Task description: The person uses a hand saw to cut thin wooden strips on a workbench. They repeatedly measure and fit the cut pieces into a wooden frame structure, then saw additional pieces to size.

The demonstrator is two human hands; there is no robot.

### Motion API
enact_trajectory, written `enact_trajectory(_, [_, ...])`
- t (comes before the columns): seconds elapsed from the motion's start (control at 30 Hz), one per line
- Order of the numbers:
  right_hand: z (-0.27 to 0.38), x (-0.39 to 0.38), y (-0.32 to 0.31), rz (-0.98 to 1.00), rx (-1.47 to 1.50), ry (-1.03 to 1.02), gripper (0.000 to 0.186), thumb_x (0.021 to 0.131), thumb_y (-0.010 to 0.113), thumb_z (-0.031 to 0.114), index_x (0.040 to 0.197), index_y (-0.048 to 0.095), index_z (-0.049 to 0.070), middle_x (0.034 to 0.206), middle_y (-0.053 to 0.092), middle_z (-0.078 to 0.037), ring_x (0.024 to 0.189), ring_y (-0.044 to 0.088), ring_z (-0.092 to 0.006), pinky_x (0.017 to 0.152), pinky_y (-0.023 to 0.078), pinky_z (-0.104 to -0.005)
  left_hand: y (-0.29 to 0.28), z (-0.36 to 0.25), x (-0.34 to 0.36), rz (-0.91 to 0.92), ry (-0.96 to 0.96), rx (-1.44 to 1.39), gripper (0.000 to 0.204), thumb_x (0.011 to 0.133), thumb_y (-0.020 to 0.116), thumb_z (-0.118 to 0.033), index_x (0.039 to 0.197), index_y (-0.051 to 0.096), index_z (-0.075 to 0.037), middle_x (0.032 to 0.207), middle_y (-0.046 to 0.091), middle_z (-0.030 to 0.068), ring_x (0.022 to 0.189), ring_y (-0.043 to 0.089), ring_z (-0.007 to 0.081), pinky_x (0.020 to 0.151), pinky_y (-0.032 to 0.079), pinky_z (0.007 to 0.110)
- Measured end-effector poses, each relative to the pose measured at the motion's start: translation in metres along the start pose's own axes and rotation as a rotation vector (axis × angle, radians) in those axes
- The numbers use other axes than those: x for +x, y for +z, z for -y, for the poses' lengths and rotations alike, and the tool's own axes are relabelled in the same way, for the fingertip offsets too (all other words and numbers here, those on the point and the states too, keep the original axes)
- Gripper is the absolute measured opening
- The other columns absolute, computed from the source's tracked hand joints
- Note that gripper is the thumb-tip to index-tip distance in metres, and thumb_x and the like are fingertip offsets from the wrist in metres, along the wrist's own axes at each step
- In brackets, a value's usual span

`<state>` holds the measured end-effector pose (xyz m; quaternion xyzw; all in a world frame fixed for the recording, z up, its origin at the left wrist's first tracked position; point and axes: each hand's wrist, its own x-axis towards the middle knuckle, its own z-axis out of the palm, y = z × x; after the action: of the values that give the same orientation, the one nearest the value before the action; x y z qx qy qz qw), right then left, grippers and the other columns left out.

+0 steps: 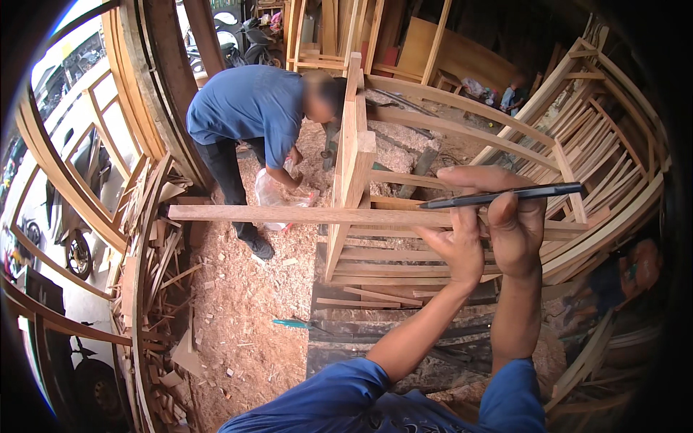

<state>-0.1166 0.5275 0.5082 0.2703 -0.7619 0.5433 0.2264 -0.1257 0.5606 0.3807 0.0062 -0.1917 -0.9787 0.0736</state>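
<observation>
"Where was the slim, black, pen-like tool (pixel 545 192) held?"

"In the right hand (pixel 518 229); it was gripped between thumb and fingers, its point brought close to the long, square-edged bar of pale wood (pixel 253 213)."

"And the left hand (pixel 463 249)?"

"It was laid at the bar; whether it was closed around the wood could not be told."

"How were they judged to handle?"

"The tool as light, stiff and smooth, best pinched near its point; the bar as rigid, best held mid-length."

"The surroundings?"

"The floor (pixel 249 332) was strewn with pale shavings; a slatted wooden frame (pixel 354 162) was flanked by a blue-shirted co-worker (pixel 245 108)."
</observation>
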Motion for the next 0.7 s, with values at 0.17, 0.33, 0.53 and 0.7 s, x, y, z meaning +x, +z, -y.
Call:
enact_trajectory(0.17, [-0.015, 0.010, 0.016, -0.081, 0.026, 0.197, 0.032, 0.100, 0.054, 0.021, 0.100, 0.067, -0.008, 0.098, 0.063, -0.018, 0.075, 0.064, -0.0144, 0.068, 0.055, -0.0265, -0.005, 0.012, 0.013, -0.068, 0.569, 0.756, 0.045, 0.096, 0.061, -0.012, 0.128, 0.031, -0.002, 0.119, 0.047, 0.0131, 0.111, 0.050, 0.0196, 0.097, 0.041, 0.034])
enact_trajectory(0.33, [-0.019, 0.009, 0.022, -0.095, -0.120, 0.415, 0.011, 0.093, 0.062, 0.006, 0.095, 0.064, -0.005, 0.090, 0.068, -0.010, 0.076, 0.067, -0.0132, 0.068, 0.055, -0.0240, -0.001, 0.015, 0.004, -0.044, 0.327, 0.396, 0.044, 0.096, 0.061, -0.011, 0.127, 0.031, -0.002, 0.118, 0.047, 0.0132, 0.111, 0.050, 0.0195, 0.096, 0.042, 0.034])
enact_trajectory(0.53, [-0.036, 0.010, 0.031, -0.082, 0.091, 0.442, 0.016, 0.089, 0.070, 0.008, 0.088, 0.055, 0.001, 0.080, 0.067, -0.007, 0.076, 0.066, -0.0094, 0.066, 0.054, -0.0213, -0.004, 0.018, -0.011, -0.005, 0.234, 0.349, 0.043, 0.096, 0.060, -0.011, 0.126, 0.031, -0.002, 0.117, 0.047, 0.0129, 0.109, 0.051, 0.0192, 0.095, 0.042, 0.034])
enact_trajectory(0.7, [-0.052, 0.009, 0.037, -0.091, 0.052, 0.479, 0.023, 0.089, 0.065, -0.004, 0.075, 0.048, 0.004, 0.082, 0.060, -0.008, 0.061, 0.057, -0.0074, 0.054, 0.048, -0.0225, -0.004, 0.018, -0.012, 0.001, 0.198, 0.303, 0.042, 0.096, 0.060, -0.011, 0.125, 0.031, -0.002, 0.116, 0.047, 0.0127, 0.108, 0.051, 0.0189, 0.094, 0.043, 0.033])
